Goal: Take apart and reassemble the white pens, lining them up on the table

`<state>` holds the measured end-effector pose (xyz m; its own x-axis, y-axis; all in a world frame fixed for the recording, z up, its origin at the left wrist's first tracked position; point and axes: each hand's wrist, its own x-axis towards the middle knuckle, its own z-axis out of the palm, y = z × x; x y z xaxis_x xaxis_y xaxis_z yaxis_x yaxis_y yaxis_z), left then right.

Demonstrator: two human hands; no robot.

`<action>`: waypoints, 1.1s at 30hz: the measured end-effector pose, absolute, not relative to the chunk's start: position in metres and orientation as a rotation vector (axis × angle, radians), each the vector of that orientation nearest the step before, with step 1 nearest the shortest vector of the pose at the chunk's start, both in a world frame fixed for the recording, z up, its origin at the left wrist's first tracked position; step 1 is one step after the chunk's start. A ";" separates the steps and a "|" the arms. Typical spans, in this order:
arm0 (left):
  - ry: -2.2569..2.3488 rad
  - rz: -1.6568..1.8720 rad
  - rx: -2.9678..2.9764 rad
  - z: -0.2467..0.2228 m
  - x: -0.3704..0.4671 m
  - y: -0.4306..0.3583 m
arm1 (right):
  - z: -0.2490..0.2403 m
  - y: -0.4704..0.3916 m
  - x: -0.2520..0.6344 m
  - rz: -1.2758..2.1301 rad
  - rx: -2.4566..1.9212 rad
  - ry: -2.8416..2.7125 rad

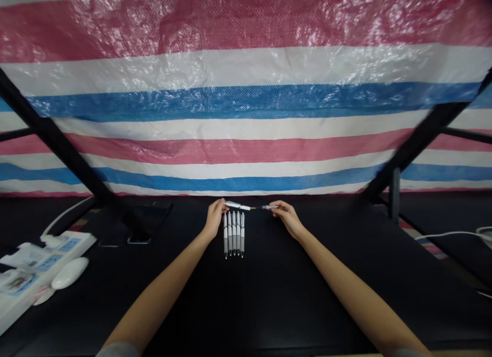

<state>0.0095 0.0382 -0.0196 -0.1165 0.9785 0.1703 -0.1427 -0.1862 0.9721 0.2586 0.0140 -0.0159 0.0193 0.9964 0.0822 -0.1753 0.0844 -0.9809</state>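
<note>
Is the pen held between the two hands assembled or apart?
Apart: the left hand holds the white barrel, the right hand the grey grip, and a thin refill shows between.

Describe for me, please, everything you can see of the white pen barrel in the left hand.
The white pen barrel is slim, apparently plastic, with what looks like a clip. The left hand pinches one end; it is held nearly level near the row of pens, its free end towards the right hand.

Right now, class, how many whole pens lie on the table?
5 whole pens, in one row beside the left hand: one at each end, three between.
</note>
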 end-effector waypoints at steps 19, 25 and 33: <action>0.986 1.549 0.903 -0.015 0.008 0.040 | -0.017 0.014 0.258 1.228 -1.020 -1.102; 0.982 1.552 0.923 -0.019 0.008 0.042 | -0.017 0.015 0.258 1.214 -1.037 -1.107; 1.011 1.523 1.025 -0.020 0.009 0.042 | -0.014 0.014 0.258 1.200 -1.057 -1.121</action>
